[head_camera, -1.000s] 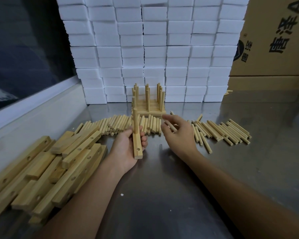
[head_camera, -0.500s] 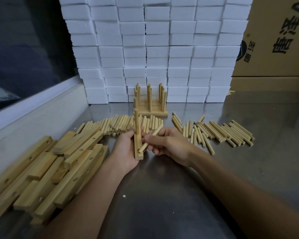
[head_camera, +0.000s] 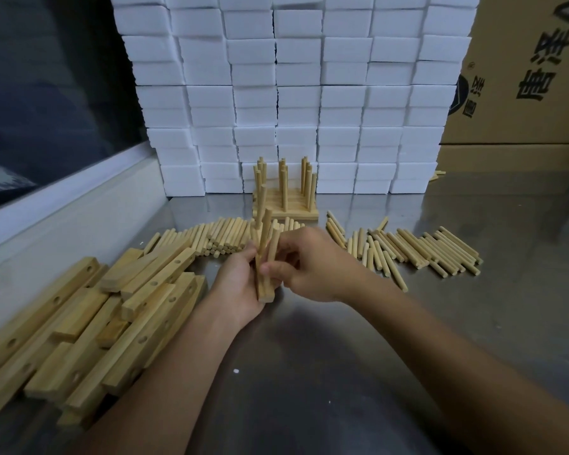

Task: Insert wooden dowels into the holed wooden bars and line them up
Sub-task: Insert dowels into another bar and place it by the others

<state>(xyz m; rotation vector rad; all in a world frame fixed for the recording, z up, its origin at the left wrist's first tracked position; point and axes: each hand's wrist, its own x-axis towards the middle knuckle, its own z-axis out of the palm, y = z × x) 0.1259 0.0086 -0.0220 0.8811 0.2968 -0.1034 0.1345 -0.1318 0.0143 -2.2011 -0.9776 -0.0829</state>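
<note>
My left hand (head_camera: pixel 240 284) grips a holed wooden bar (head_camera: pixel 265 289) on the steel table, with one dowel (head_camera: pixel 265 224) standing upright in it. My right hand (head_camera: pixel 309 264) pinches a second dowel (head_camera: pixel 273 246), held nearly upright with its lower end against the bar. Behind them several finished bars with upright dowels (head_camera: pixel 284 192) stand side by side. Loose dowels lie in a heap on the left (head_camera: pixel 211 238) and spread out on the right (head_camera: pixel 418 251). A pile of bare holed bars (head_camera: pixel 89 323) fills the near left.
A wall of white foam blocks (head_camera: pixel 296 93) closes the back of the steel table (head_camera: pixel 342 372). A cardboard box (head_camera: pixel 523 77) stands at the back right. A white ledge (head_camera: pixel 63 205) and dark window run along the left.
My right hand picked a dowel from the right spread, carried it to the bar and turned it from slanted to nearly upright. My left hand kept hold of the bar.
</note>
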